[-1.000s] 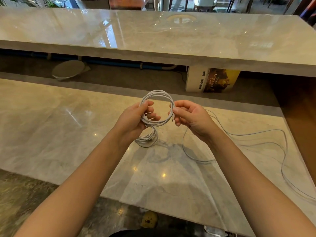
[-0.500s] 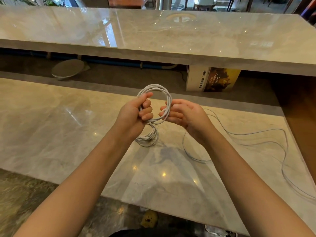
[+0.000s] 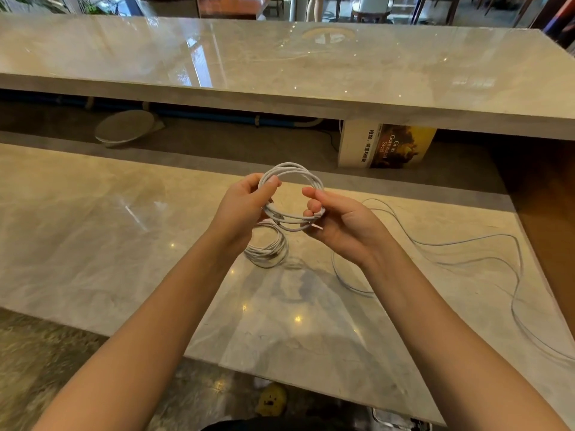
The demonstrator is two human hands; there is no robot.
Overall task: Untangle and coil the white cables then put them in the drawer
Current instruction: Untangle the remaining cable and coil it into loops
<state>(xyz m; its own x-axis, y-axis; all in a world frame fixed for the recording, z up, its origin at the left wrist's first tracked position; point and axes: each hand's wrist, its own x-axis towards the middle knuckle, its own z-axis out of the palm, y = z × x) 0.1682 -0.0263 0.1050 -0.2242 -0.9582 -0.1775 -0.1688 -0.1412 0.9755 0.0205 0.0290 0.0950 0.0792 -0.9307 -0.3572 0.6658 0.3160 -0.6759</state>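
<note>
A polished beige marble table is stretching across the foreground, and above it both hands are holding up a round coil of thin white cable. The left hand is curling its fingers round the coil's left side, with the thumb pressing on top. The right hand is pinching the right side between thumb and curled fingers, and a short cable end is poking out just below them.

Directly beneath, partly hidden by the left wrist, a smaller coil of white cable is lying flat on the marble. A long loose white cable is trailing in wide curves toward the table's right edge; the right hand is blocking the view of where it begins.

Beyond the table a raised marble counter is overhanging a dark recess. In it a grey round disc, blue pipes and a book with a white spine and yellow-brown cover are sitting. A yellow toy is lying on the floor under the near edge.

Compared with half a second ago, the hands are sitting further apart and the round coil is showing a wider opening. The right fingers, then reaching across toward the left hand, are now gripping the coil's right side. The smaller coil and the loose cable are lying as before.
</note>
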